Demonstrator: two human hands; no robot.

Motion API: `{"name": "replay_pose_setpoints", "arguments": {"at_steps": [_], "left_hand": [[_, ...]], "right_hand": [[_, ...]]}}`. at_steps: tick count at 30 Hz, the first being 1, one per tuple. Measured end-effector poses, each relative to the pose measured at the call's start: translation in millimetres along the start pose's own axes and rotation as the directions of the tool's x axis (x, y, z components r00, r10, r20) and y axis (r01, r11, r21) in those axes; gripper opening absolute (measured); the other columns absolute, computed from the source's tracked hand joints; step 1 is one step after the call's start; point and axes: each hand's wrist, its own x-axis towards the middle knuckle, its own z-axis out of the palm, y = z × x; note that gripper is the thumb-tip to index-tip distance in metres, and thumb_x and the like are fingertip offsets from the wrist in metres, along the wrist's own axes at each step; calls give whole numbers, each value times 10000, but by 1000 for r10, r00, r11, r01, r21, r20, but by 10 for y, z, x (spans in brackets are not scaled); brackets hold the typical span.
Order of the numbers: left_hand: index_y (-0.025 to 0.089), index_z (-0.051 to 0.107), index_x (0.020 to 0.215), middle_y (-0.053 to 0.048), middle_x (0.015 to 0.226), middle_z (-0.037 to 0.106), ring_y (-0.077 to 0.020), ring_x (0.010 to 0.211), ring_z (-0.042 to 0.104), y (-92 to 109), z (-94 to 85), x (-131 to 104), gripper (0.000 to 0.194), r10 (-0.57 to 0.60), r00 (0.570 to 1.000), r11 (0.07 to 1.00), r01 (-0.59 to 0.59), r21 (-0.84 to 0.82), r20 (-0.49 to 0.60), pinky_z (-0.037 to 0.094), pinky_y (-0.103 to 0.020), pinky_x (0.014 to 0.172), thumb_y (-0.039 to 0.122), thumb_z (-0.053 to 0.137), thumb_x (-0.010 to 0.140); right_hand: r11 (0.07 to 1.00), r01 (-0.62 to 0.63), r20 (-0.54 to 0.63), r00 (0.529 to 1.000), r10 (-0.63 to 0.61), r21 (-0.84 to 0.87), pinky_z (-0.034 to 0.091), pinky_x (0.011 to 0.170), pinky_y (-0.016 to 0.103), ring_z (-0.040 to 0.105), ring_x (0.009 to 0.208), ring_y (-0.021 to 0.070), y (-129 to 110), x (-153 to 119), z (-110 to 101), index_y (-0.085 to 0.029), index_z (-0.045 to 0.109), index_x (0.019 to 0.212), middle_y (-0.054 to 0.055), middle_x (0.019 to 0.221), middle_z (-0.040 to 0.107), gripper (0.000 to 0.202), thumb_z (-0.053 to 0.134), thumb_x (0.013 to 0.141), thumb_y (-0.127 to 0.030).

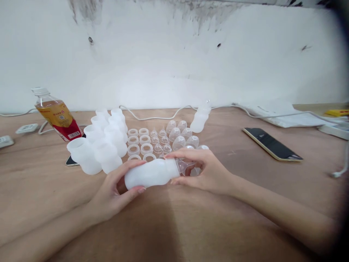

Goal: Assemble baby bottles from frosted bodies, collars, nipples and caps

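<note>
A white baby bottle (151, 174) lies sideways in the air between my hands, low over the wooden table. My left hand (116, 191) is wrapped around its base. At the other end, my right hand (205, 169) grips the collar, with a clear nipple (185, 166) pointing into the palm. Behind the hands stand rows of open white bottle bodies (107, 154), translucent rings (133, 139), clear nipples (158, 148) and clear dome caps (179, 142). My right hand partly hides the nearest caps.
An assembled baby bottle (201, 115) stands at the back. A drink bottle (58, 116) is at left, and a phone (272, 143) lies at right. A white cable (152, 118) runs along the wall near a plastic bag (283, 114). Another dark phone (71, 161) lies partly under the bottle bodies.
</note>
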Motion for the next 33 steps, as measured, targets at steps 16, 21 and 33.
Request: {"name": "replay_pose_setpoints", "arguments": {"at_steps": [16, 21, 33], "left_hand": [[254, 407, 1148, -58, 1146, 514, -209, 1031, 504, 27, 12, -23, 399, 86, 995, 989, -80, 124, -42, 444, -322, 847, 214, 544, 775], [266, 424, 1133, -48, 1123, 526, -209, 999, 515, 37, 12, -18, 395, 70, 997, 996, -67, 55, -44, 458, -303, 806, 219, 556, 764], [230, 406, 1128, -73, 1111, 490, -217, 1073, 444, -4, 41, -32, 421, 172, 982, 980, -164, 115, -72, 398, -354, 884, 138, 569, 751]], "right_hand": [[951, -84, 17, 996, 83, 298, 517, 438, 190, 604, 573, 95, -3, -36, 121, -191, 543, 1012, 42, 940, 541, 347, 615, 701, -328], [924, -58, 34, 998, 49, 379, 505, 416, 165, 589, 510, 62, 29, -50, 149, -188, 534, 1022, 31, 876, 509, 262, 473, 815, -337], [994, 21, -2, 1000, -21, 107, 484, 438, 157, 552, 634, 86, -16, -39, 104, -189, 573, 1006, 35, 857, 540, 279, 566, 753, -306]]}}
